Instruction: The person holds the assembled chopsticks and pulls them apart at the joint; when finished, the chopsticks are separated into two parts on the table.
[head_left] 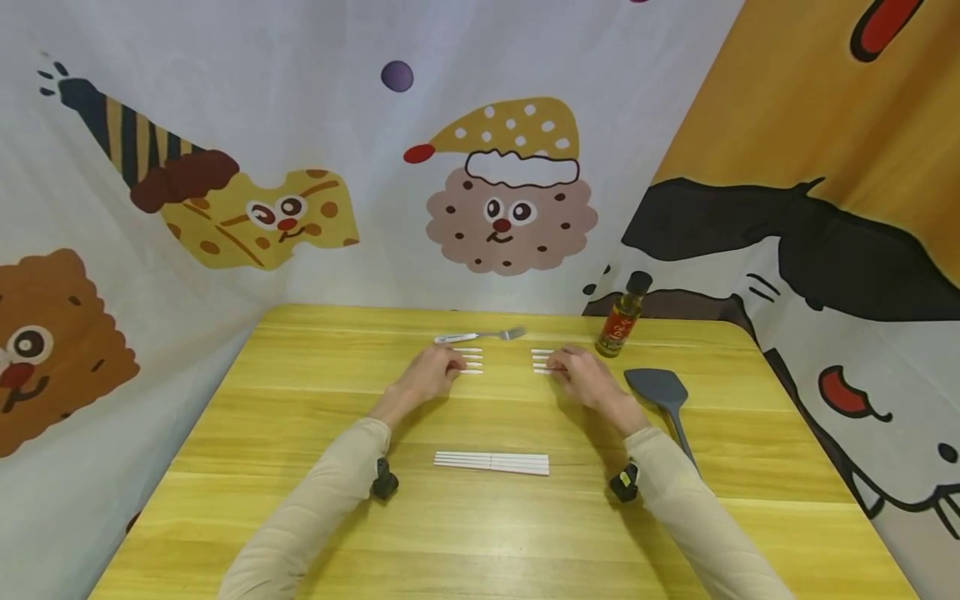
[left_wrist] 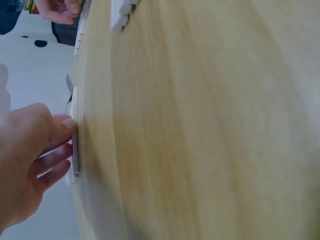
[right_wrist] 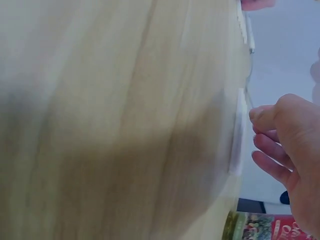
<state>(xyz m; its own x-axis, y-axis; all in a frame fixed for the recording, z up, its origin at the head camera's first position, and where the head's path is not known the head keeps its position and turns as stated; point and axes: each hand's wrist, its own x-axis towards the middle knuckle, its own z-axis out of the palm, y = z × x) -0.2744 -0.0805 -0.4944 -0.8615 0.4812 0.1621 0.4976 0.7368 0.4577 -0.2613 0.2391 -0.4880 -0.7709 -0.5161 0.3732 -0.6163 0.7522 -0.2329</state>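
Note:
In the head view, my left hand [head_left: 433, 371] is at a row of thin white sticks [head_left: 472, 357] on the far left-middle of the table. The left wrist view shows this left hand [left_wrist: 30, 155] pinching one long white stick [left_wrist: 75, 145] with thumb and fingers. My right hand [head_left: 588, 379] is over a second row of white sticks [head_left: 540, 362]. In the right wrist view, its fingers [right_wrist: 269, 150] are loosely bent beside a white stick [right_wrist: 237, 142], with a gap between them. Nearer me lies a tight bundle of white sticks [head_left: 491, 462].
A fork [head_left: 480, 335] with a white handle lies behind the left row. The bottle [head_left: 624, 315] with a black cap and red label stands beyond my right hand. A grey spatula [head_left: 663, 396] rests by my right forearm. A printed cloth [head_left: 390, 250] hangs behind the table.

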